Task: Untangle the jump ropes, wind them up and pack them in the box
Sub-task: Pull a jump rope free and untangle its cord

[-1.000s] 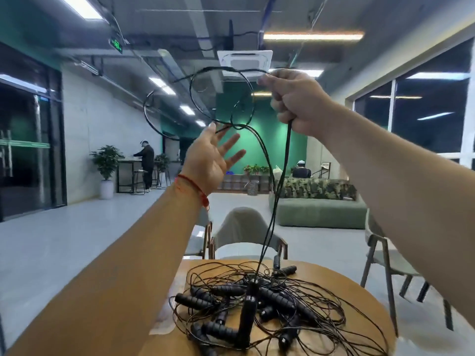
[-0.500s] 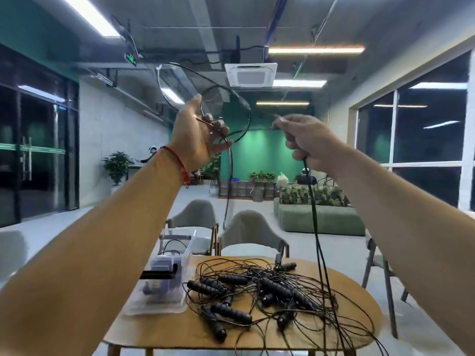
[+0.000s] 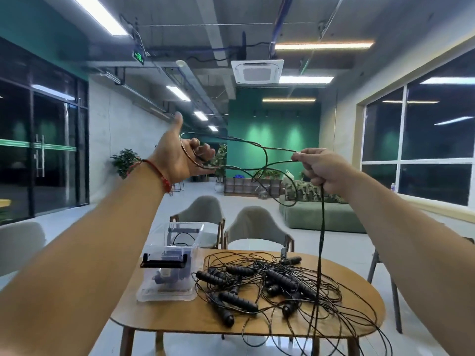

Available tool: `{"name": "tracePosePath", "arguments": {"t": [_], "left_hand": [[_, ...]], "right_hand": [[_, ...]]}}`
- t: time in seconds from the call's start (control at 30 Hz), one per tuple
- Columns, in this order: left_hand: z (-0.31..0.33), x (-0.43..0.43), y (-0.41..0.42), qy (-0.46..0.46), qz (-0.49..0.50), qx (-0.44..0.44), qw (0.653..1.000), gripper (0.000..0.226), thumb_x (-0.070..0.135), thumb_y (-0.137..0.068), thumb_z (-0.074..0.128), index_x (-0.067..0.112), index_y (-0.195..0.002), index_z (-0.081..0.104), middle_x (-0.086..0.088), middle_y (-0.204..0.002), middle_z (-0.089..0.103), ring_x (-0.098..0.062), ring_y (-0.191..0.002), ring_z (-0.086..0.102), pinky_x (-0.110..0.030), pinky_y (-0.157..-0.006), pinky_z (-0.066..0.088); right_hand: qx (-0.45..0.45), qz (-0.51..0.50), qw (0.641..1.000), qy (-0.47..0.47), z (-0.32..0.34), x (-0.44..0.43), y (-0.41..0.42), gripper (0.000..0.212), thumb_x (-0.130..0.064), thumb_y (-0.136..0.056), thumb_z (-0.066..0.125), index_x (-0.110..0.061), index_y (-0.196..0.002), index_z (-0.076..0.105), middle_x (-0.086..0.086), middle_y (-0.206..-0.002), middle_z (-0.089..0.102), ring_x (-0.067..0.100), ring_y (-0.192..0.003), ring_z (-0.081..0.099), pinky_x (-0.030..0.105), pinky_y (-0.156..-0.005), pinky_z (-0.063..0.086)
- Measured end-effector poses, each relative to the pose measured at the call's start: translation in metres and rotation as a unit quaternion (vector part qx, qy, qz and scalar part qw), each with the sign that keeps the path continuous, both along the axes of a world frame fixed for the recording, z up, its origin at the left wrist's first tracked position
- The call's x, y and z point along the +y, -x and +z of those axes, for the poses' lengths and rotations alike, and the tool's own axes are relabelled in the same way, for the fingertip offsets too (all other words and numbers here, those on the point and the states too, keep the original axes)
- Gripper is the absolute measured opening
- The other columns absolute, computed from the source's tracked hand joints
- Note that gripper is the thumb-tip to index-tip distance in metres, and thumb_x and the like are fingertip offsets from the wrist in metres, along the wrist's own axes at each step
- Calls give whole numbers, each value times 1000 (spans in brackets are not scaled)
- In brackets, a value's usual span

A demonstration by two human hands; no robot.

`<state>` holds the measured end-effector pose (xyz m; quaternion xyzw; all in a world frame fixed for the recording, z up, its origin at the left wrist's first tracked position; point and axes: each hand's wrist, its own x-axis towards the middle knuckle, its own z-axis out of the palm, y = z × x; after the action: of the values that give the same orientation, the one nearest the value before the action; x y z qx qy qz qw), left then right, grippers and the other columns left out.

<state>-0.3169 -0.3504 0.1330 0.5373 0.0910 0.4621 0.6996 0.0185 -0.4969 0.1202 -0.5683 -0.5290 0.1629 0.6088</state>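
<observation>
One rope stretched between your hands.
Thumb raised, your left hand hooks its loops in curled fingers; your right hand pinches it. Lower centre, the clear box holds some cord, beside the tangled jump ropes.

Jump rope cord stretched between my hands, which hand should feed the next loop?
Probably the right hand: it pinches the cord running down to the pile, while the left hand carries a loop.

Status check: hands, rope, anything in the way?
Left hand curled round rope. Right hand pinches it. Rope hangs into tangled pile on table, beside box.
</observation>
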Motion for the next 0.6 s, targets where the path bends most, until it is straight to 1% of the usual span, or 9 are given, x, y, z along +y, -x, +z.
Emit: {"name": "tracePosePath", "arguments": {"t": [0.1, 0.2, 0.23, 0.3, 0.33, 0.37, 0.43, 0.47, 0.6], "left_hand": [[-11, 6, -5, -43, 57, 53, 996, 52, 70, -93, 62, 20, -83, 49, -1, -71, 50, -17, -67, 54, -41, -89, 59], [-24, 7, -2, -110, 140, 169, 969, 65, 89, -77, 57, 25, -79, 44, 5, -66, 35, -12, -59, 33, -26, -61, 40], [-30, 9, 1, -176, 210, 236, 932, 69, 92, -75, 52, 24, -79, 45, 5, -64, 35, -12, -56, 32, -27, -58, 37], [-39, 16, 3, -316, 351, 328, 818, 69, 88, -85, 45, 20, -74, 47, 1, -60, 38, -14, -53, 34, -30, -56, 36], [-41, 19, 2, -336, 369, 338, 798, 68, 82, -94, 41, 18, -70, 46, -1, -60, 39, -15, -52, 35, -30, -55, 35], [-43, 22, 3, -300, 340, 326, 830, 66, 74, -102, 36, 18, -68, 45, -1, -60, 39, -14, -50, 34, -28, -51, 33], [-46, 32, 9, -153, 179, 264, 935, 53, 51, -108, 28, 19, -70, 48, 2, -61, 34, -12, -46, 28, -23, -41, 26], [-47, 36, 16, -110, 103, 247, 957, 44, 40, -103, 30, 18, -73, 52, 2, -64, 33, -12, -49, 27, -23, -40, 23], [-59, 40, 37, -131, -53, 286, 948, 22, 31, -101, 48, 14, -97, 62, 1, -77, 45, -13, -66, 37, -24, -51, 27]], "right_hand": [[2, -2, 1000, 2, -3, 0, -1, 21, -27, -103, 71, -9, -113, 70, -5, -62, 37, 10, -50, 24, 23, -36, 19], [-2, 5, 1000, 16, -5, -1, -6, 23, -25, -103, 71, -6, -116, 69, -6, -60, 35, 9, -49, 22, 23, -36, 18], [-7, 5, 1000, 21, -5, -1, -6, 23, -25, -103, 71, -7, -116, 69, -6, -60, 35, 9, -49, 22, 23, -36, 17], [-22, 0, 999, 30, -6, -3, -6, 20, -24, -101, 74, -8, -112, 70, -6, -60, 35, 9, -48, 23, 22, -36, 18], [-31, -7, 999, 34, -5, -3, -6, 18, -24, -100, 75, -9, -109, 71, -6, -60, 35, 9, -46, 24, 22, -37, 19], [-40, -20, 998, 36, -5, -3, -6, 17, -25, -99, 76, -10, -106, 72, -6, -59, 36, 9, -46, 25, 22, -37, 20], [-44, -48, 997, 38, -5, -1, -10, 16, -27, -98, 78, -12, -103, 74, -5, -61, 38, 10, -47, 27, 23, -37, 22], [-38, -57, 997, 38, -5, -1, -15, 16, -28, -97, 79, -14, -102, 74, -4, -63, 38, 11, -49, 27, 23, -38, 23], [-16, -57, 998, 35, -6, -4, -28, 12, -28, -99, 77, -16, -97, 73, -1, -65, 36, 12, -51, 24, 23, -36, 22]]}}
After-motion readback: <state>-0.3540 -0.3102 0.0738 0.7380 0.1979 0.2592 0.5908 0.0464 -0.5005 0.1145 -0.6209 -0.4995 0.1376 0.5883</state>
